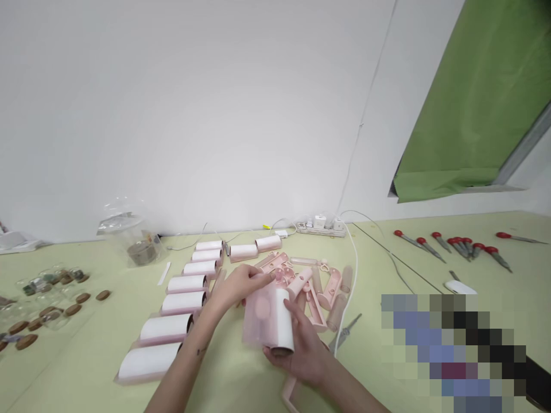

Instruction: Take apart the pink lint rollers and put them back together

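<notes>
My right hand (307, 347) is wrapped round a white roll (284, 321) with a dark hollow core, held above the table and tilted upright. A translucent pink sheet (260, 315) hangs off the roll's left side. At the sheet's top edge, my left hand (243, 284) is closed on it, the fingertips partly hidden. Just behind the hands lies a loose pile of pink plastic parts (316, 307), among them curved shells and clear tubes. To the left of my left forearm, more white rolls (167, 328) with pinkish wraps lie in a row.
Clear bottles and cork stoppers (47, 312) lie at far left, near a plastic bag (138, 241). Against the wall is a power strip (321, 229); its white cable (355, 269) runs forward beside the pile. Several red-handled tools (465, 244) and a white cutter (460, 285) lie right.
</notes>
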A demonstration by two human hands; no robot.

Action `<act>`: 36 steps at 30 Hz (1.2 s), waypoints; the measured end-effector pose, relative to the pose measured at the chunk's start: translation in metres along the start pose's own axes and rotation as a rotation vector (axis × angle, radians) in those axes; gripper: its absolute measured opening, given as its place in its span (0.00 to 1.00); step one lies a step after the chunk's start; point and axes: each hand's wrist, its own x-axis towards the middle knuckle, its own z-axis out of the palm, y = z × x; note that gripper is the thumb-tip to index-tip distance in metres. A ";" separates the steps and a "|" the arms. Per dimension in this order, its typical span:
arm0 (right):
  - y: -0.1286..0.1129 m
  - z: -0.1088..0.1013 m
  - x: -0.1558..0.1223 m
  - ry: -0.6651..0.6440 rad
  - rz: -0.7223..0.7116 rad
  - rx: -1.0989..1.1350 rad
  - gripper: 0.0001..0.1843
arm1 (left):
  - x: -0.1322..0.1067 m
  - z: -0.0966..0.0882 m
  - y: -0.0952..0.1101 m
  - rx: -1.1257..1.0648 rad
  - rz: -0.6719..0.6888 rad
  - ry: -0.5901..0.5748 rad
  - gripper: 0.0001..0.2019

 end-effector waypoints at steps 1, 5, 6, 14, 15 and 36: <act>0.001 -0.001 0.001 0.028 0.003 -0.008 0.24 | -0.002 0.001 -0.001 -0.014 0.015 0.013 0.26; 0.007 -0.004 0.004 0.073 0.036 -0.029 0.22 | -0.007 0.001 -0.001 -0.019 0.052 0.018 0.26; 0.007 -0.004 0.004 0.075 0.034 -0.028 0.22 | -0.007 -0.001 0.000 -0.008 0.059 0.013 0.26; 0.000 0.001 -0.002 0.061 -0.056 0.054 0.14 | -0.024 -0.026 0.004 -0.101 0.066 0.110 0.25; -0.002 0.001 -0.003 0.037 -0.069 0.077 0.13 | -0.031 -0.027 -0.001 -0.147 0.079 0.181 0.24; -0.011 0.033 -0.003 -0.096 -0.156 -0.127 0.16 | -0.048 0.041 -0.040 -0.473 0.383 0.243 0.18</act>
